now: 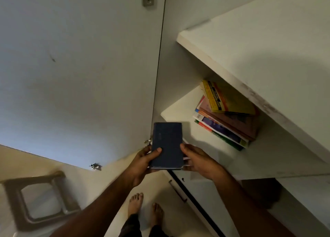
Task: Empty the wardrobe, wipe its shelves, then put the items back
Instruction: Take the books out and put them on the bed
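Note:
A dark blue book (167,143) is held flat in front of the wardrobe's lower shelf (176,109). My left hand (142,162) grips its left edge with the thumb on the cover. My right hand (198,162) holds its right edge, fingers curled under it. On that shelf lies a stack of several books (225,122), a yellow one on top. The white shelf above (250,45) is bare.
The open wardrobe door (80,75) stands at the left. A brown plastic stool (39,201) sits on the floor at lower left. A drawer front with a dark handle (178,192) lies below the shelf. My bare feet (144,208) stand on the pale floor.

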A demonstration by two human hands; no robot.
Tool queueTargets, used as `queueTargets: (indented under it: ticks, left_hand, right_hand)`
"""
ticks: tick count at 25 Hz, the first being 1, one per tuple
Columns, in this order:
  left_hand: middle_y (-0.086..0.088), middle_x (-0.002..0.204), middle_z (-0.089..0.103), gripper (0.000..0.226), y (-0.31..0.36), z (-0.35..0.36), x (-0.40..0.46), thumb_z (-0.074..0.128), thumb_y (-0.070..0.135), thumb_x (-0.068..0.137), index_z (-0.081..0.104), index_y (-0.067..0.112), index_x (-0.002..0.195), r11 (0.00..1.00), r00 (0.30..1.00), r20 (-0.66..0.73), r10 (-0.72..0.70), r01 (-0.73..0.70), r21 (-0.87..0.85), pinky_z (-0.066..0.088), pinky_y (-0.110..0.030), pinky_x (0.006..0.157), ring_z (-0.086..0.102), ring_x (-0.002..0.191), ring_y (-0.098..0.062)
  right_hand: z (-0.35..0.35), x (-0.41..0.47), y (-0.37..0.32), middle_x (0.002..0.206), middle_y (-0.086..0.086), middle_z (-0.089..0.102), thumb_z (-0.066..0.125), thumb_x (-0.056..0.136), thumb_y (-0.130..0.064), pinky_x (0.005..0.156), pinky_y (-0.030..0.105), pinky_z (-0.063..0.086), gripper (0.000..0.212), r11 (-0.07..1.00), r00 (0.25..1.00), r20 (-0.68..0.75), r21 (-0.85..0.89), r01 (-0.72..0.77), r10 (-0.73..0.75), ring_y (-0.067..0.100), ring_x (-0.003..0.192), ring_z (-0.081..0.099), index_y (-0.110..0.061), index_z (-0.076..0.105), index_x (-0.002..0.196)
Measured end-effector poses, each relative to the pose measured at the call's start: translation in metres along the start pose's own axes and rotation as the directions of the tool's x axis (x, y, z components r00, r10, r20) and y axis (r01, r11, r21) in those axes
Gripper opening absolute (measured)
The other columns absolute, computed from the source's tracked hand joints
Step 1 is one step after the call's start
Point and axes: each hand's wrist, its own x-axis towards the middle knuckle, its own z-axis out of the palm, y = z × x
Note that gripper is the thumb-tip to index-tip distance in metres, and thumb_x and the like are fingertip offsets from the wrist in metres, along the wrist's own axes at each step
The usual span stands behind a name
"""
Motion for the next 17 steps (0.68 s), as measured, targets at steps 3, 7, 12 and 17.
queueTargets:
  ticks: [3,7,12,17]
  left_hand:
    - [-0.012,0.119,0.071,0.053,-0.004,-0.015,-0.023,0.071,0.040,0.079,0.060,0.016,0.125,0.999,0.997,-0.075,0.024,-0.026,-0.020,0.057,-0.040,0.087,0.068,0.110,-0.028]
    - [-0.014,0.119,0.069,0.056,-0.012,-0.021,-0.039,0.071,0.041,0.074,0.060,0.016,0.124,0.998,0.990,-0.129,0.051,-0.055,-0.028,0.055,-0.041,0.085,0.066,0.109,-0.030]
    - [-0.010,0.112,0.073,0.070,-0.023,-0.027,-0.059,0.089,0.049,0.065,0.061,0.020,0.122,0.995,0.986,-0.157,0.065,-0.075,-0.064,0.059,-0.040,0.076,0.072,0.099,-0.029]
    - [-0.012,0.108,0.073,0.060,-0.027,-0.038,-0.071,0.085,0.044,0.071,0.060,0.017,0.119,0.991,0.982,-0.187,0.041,-0.064,-0.120,0.059,-0.037,0.065,0.071,0.095,-0.032]
  right_hand:
    - [-0.036,0.036,-0.035,0.094,0.008,0.068,0.075,0.085,-0.038,0.069,0.031,0.056,0.027,0.986,0.926,-0.355,0.046,0.157,-0.131,0.023,0.082,0.069,-0.017,0.065,0.100]
    - [-0.089,0.085,-0.075,0.122,0.021,0.062,0.067,0.091,-0.018,0.085,0.040,0.053,0.037,0.830,0.530,-0.700,-0.558,0.014,-0.479,0.037,0.112,0.061,0.000,0.062,0.122]
    - [-0.125,0.131,-0.082,0.139,0.023,0.048,0.066,0.092,-0.041,0.102,0.050,0.047,0.066,0.633,0.662,-0.591,-0.742,-0.221,-0.461,0.040,0.126,0.050,-0.003,0.046,0.142]
    - [-0.123,0.132,-0.083,0.141,0.025,0.045,0.062,0.095,-0.044,0.106,0.041,0.039,0.069,0.590,0.629,-0.598,-0.764,-0.261,-0.497,0.037,0.130,0.047,0.001,0.042,0.143]
